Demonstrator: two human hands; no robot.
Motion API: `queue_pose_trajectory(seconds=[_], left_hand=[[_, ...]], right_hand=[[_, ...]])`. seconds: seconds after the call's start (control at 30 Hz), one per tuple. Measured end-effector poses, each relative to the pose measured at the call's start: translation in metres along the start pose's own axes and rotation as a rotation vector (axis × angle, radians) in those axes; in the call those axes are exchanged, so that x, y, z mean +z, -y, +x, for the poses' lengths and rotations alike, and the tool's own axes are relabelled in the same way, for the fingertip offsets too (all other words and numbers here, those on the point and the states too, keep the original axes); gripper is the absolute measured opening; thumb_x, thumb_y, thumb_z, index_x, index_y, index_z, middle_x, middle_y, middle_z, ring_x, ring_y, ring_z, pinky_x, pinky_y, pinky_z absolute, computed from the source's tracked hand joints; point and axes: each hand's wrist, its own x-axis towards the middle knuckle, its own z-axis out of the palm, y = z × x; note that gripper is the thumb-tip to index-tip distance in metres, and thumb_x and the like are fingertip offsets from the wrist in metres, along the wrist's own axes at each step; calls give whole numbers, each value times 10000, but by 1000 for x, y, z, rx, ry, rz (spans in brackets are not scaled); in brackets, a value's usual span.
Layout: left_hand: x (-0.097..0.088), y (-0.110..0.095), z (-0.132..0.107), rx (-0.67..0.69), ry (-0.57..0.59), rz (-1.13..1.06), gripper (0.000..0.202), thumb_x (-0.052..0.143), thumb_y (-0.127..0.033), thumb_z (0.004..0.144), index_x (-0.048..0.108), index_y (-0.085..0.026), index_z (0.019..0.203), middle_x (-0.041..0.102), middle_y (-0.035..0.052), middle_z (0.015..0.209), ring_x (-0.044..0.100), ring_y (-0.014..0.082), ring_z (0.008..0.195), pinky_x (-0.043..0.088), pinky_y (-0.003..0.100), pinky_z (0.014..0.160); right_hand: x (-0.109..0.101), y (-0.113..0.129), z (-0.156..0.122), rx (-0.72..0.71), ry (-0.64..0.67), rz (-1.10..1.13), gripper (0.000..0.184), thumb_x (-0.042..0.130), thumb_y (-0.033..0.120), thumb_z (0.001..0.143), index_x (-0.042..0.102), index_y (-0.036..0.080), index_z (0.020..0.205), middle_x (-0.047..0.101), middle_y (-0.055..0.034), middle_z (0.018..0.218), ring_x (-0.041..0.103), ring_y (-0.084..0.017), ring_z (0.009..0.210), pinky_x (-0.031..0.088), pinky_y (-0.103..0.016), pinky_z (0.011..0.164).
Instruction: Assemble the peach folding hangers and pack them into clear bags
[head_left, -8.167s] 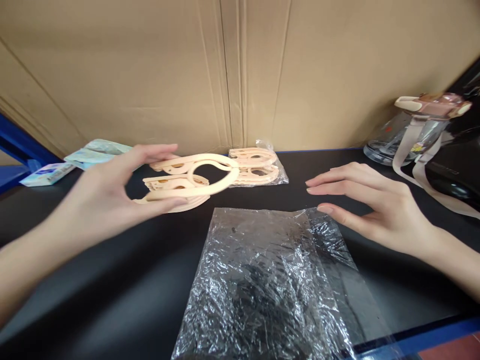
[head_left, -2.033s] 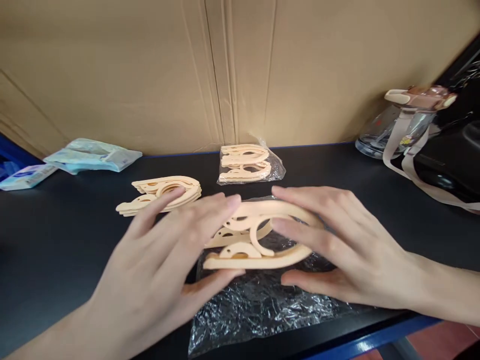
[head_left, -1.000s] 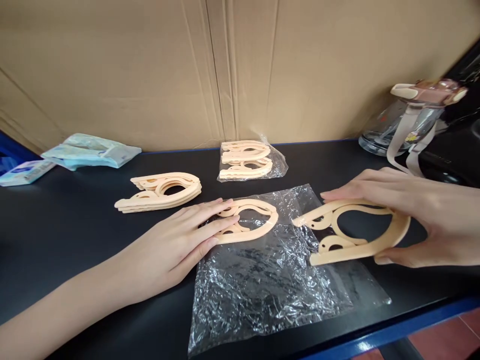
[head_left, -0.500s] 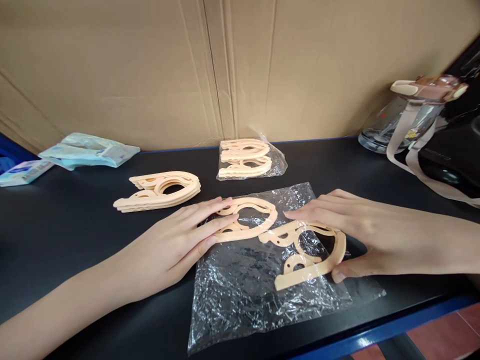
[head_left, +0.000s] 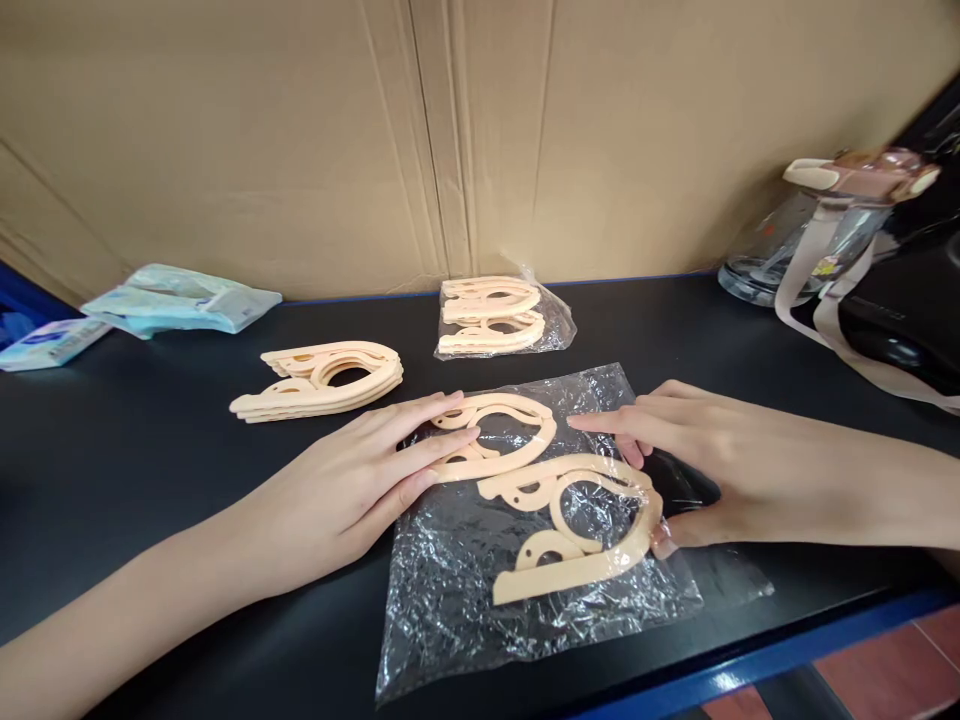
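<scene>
A clear plastic bag (head_left: pixel 450 620) lies flat on the black table, with two beige folding hangers in it. My left hand (head_left: pixel 360 480) rests flat with stretched fingers over the left end of the upper folded hanger (head_left: pixel 525 462). The lower folded hanger (head_left: pixel 577 572) lies slightly tilted, just below and right of the upper one. At the bag's right side is my right hand (head_left: pixel 720 460), its index finger stretched out and its thumb apart, the thumb tip touching the lower hanger's rounded end. Some of its other fingers are curled and partly hidden.
A stack of folded hangers (head_left: pixel 322 385) lies on the left. Behind is a bagged set of hangers (head_left: pixel 491 315) near the cardboard wall (head_left: pixel 300 150). Tissue packs (head_left: pixel 180 300) lie at the back left. A strapped water bottle (head_left: pixel 847 220) stands at the back right.
The lower hanger has slid left and deeper into the bag. My right thumb has followed its rounded end a little leftward. My left hand stays in place.
</scene>
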Motion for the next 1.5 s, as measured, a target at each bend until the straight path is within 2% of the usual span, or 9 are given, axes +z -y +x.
queue_pose_trajectory(seconds=[0.17, 0.37, 0.7, 0.97, 1.1, 1.2, 1.3, 1.43, 1.5], left_hand=[[0, 0, 0, 0, -21, -13, 427, 353, -314, 1051, 431, -402, 1462, 345, -70, 1595, 388, 217, 1432, 366, 391, 1164], [1, 0, 0, -6, -28, -17, 420, 372, -309, 1045, 457, -401, 1446, 372, -65, 1583, 395, 211, 1428, 376, 382, 1157], [-4, -5, -2, -41, -28, -73, 428, 275, -331, 1061, 488, -381, 1428, 375, -76, 1580, 389, 219, 1434, 352, 420, 1170], [-4, -4, -6, -41, 29, -100, 456, 245, -349, 1064, 357, -385, 1505, 292, -80, 1618, 293, 208, 1481, 259, 416, 1213], [-12, -5, -7, -47, 9, -90, 468, 214, -381, 1075, 256, -380, 1541, 242, -100, 1635, 249, 142, 1492, 163, 318, 1230], [-27, 7, -5, -110, -88, -35, 445, 261, -409, 1069, 321, -385, 1509, 315, -108, 1606, 291, 123, 1468, 167, 293, 1220], [-44, 33, -7, -189, -174, 41, 462, 333, -497, 1028, 450, -322, 1439, 385, -51, 1571, 343, 196, 1446, 247, 383, 1202], [-60, 74, -15, -341, -115, 152, 868, 353, -843, 830, 426, -263, 1471, 466, 46, 1518, 428, 343, 1389, 341, 564, 1120], [-63, 89, -20, -357, -62, 231, 912, 423, -859, 785, 474, -226, 1440, 571, 72, 1420, 564, 373, 1259, 459, 581, 1000]], right_hand=[[12, 17, 8, 91, 26, 137, 765, 647, 492, 871, 298, 367, 1540, 677, 8, 879, 625, -213, 873, 516, -353, 788], [10, 22, 6, 156, 97, 345, 696, 628, 394, 902, 298, 431, 1513, 705, 65, 939, 657, -149, 879, 509, -301, 846], [7, 13, 3, -4, 123, 495, 776, 684, 209, 860, 315, 499, 1479, 722, 108, 1043, 671, -89, 994, 514, -189, 831], [1, 13, 5, -53, 172, 520, 727, 643, 231, 894, 318, 443, 1510, 726, 51, 1111, 678, -142, 1042, 505, -286, 940], [0, 4, 0, 2, 94, 370, 679, 587, 329, 943, 267, 432, 1534, 732, 37, 1082, 687, -183, 1031, 508, -351, 965], [-1, -5, -1, 62, -80, 169, 626, 540, 364, 960, 295, 385, 1536, 732, 5, 1066, 695, -211, 992, 535, -369, 909], [-2, -12, 0, 63, -217, -14, 554, 510, 374, 963, 379, 333, 1500, 713, -25, 1149, 674, -234, 1058, 535, -400, 921], [-2, -16, 3, 59, -189, -108, 566, 499, 372, 967, 362, 305, 1511, 699, -30, 1235, 661, -250, 1126, 542, -423, 932], [-3, -15, 4, 51, -171, -116, 561, 493, 357, 971, 361, 295, 1512, 694, -32, 1254, 659, -250, 1137, 545, -426, 932]])
